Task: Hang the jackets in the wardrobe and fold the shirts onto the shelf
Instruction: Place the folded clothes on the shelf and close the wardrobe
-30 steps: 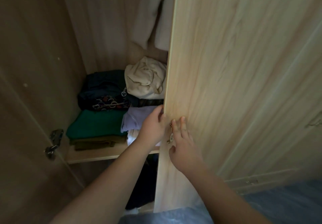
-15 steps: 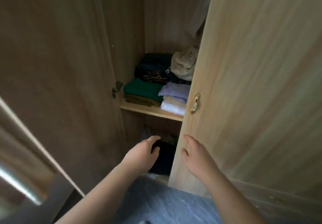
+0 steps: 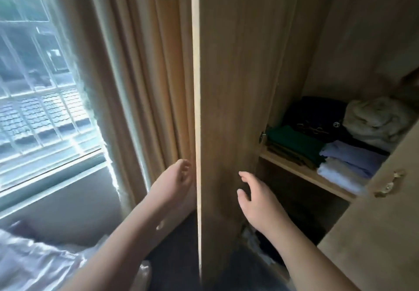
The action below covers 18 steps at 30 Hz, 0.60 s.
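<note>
Folded shirts [image 3: 353, 161] stacked along front edge of wardrobe shelf [image 3: 317, 180]; cream bundle [image 3: 378, 120] at back right. Right hand [image 3: 256, 202] relaxed, empty, before open door [image 3: 231, 109]. Left hand [image 3: 176, 179] loosely curled beside door's edge; contact unclear.

Two hands [image 3: 174, 182] [image 3: 256, 200], two wardrobe doors [image 3: 226, 86] [image 3: 374, 234], one shelf [image 3: 306, 173] (several folded shirts [image 3: 353, 157])

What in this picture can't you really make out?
All in the head view:
Right end of the shelf and its clothes: hidden by the right door.
Space under the shelf: too dark.
Any hanging jackets: cut off by the top edge.
Whether the left hand touches the left door: blurred.
</note>
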Motion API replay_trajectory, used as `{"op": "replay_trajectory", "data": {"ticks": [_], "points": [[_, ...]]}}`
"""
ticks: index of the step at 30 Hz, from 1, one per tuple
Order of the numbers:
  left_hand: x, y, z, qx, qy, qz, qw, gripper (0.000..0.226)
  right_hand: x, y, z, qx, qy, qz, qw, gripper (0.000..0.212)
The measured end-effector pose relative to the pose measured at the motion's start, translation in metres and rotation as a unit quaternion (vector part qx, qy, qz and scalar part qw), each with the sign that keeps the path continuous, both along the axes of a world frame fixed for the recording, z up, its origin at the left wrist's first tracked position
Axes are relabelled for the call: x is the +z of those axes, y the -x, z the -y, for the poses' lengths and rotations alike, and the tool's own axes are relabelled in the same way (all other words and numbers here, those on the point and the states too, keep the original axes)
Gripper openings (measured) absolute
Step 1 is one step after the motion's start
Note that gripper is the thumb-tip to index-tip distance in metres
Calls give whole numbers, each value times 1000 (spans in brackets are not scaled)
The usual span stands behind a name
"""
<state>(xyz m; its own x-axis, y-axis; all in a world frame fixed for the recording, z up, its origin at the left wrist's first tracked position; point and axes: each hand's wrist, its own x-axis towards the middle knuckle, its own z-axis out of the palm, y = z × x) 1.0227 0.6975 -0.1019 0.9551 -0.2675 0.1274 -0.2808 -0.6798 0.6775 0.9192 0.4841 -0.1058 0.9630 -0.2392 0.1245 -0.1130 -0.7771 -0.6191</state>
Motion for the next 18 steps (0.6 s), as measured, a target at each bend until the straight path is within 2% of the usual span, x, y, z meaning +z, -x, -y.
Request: {"op": "replay_trajectory", "data": {"ticks": [4,6,9,12,15,18], "points": [[21,-47,-11,-55,73,-43,995,47,21,-38,-33,-1,-2,48,999,47],[27,-63,-5,-114,118,-56,985,43,27,-48,-43,-4,-8,70,997,47],[28,-67,7,-166,166,-29,972,28,30,-54,-50,-21,-14,95,995,48],[16,-58,13,-199,223,-19,954,30,31,-51,-49,-50,-30,124,991,48],[6,-52,18,-254,232,-28,938,36,30,-37,-46,-52,-62,150,985,50],[4,-44,34,-316,201,2,927,41,29,-17,-41,-47,-98,172,979,54]]}}
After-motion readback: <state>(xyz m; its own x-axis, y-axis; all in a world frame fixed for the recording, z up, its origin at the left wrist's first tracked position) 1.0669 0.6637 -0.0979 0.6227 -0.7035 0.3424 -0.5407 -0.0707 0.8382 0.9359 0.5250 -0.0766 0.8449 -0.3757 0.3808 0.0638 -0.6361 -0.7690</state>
